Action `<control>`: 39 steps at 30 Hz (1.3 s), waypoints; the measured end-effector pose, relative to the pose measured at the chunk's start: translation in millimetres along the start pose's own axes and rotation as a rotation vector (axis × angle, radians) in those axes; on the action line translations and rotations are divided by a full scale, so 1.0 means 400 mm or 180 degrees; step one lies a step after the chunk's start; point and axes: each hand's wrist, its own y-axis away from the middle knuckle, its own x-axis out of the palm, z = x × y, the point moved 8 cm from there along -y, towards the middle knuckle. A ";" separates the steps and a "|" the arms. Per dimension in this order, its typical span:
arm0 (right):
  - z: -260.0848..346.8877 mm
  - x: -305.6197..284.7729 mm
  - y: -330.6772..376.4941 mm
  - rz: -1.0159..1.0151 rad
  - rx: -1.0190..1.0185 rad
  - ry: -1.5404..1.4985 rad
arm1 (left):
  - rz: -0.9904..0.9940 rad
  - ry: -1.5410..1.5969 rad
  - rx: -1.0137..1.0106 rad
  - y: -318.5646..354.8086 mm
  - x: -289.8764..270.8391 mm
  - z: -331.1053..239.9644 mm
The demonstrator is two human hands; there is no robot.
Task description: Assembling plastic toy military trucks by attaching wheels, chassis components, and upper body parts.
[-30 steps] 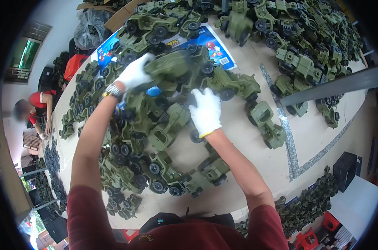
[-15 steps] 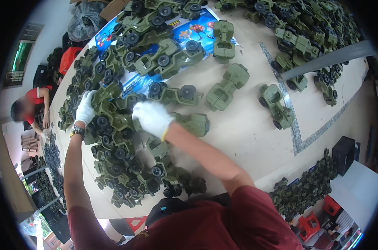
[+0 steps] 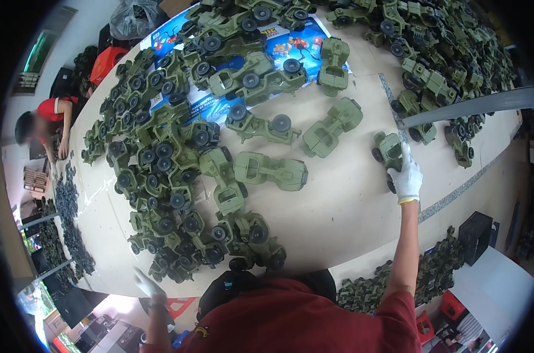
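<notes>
My right hand point(image 3: 407, 181), in a white glove, reaches to the right side of the table and grips a green toy jeep point(image 3: 388, 148) by its near end. One finger lies stretched along the jeep's side; the others are partly hidden. My left hand point(image 3: 148, 285), gloved too and slightly blurred, hangs off the table's near-left edge with its fingers stretched out and nothing in them. Closest to it is a dense heap of green toy jeeps with black wheels point(image 3: 178, 200). Between the hands lie separate jeeps, one on its side point(image 3: 262, 126) and one upright point(image 3: 271, 170).
A larger jeep pile point(image 3: 449, 47) fills the far right, near a grey metal pole point(image 3: 473, 107). Blue printed sheets point(image 3: 296, 47) lie under jeeps at the back. A co-worker in red point(image 3: 50, 112) bends over small dark parts point(image 3: 73, 217) at the left.
My right hand has moved from the middle jeeps to the one at the right. My left hand has left the heap and dropped back past the near edge. The view has shifted slightly.
</notes>
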 end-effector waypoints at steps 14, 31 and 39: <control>0.367 0.089 -0.168 -0.0614 -0.0835 -0.1266 | 0.1094 0.1115 -0.3085 0.400 0.041 0.359; 0.793 0.194 0.171 0.0248 -0.1422 -0.2005 | 0.2764 0.2580 -0.3385 0.515 0.374 0.200; 0.456 -0.016 -0.307 -0.1275 -0.0598 -0.1556 | 0.2927 0.2788 -0.2953 0.549 0.390 0.072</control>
